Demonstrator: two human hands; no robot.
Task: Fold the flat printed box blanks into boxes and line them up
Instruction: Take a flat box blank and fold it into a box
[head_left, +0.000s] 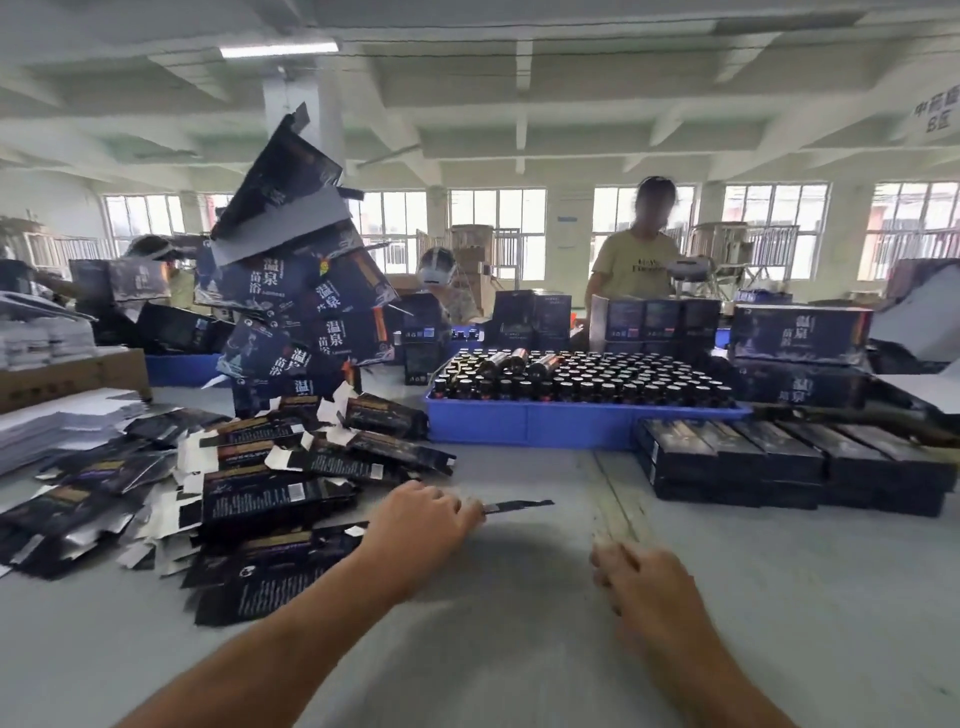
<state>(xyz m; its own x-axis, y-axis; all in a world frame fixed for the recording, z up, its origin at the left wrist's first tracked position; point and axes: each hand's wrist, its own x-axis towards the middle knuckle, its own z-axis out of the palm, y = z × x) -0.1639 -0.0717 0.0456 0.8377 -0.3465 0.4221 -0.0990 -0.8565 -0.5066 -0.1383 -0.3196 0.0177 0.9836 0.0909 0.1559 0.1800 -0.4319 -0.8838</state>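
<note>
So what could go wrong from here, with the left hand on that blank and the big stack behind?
1. The tall stack of printed boxes leans unevenly and might topple onto the loose flat blanks.
2. The left hand grips one blank only at its edge, so it may slip or crease.
3. The right hand is blurred, apparently moving; it could nudge the finished boxes out of line.

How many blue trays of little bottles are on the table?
1. The blue tray sits in the middle of the table, packed with dark bottles. Other blue bins show behind the box stacks, but what they hold is hidden.
</note>
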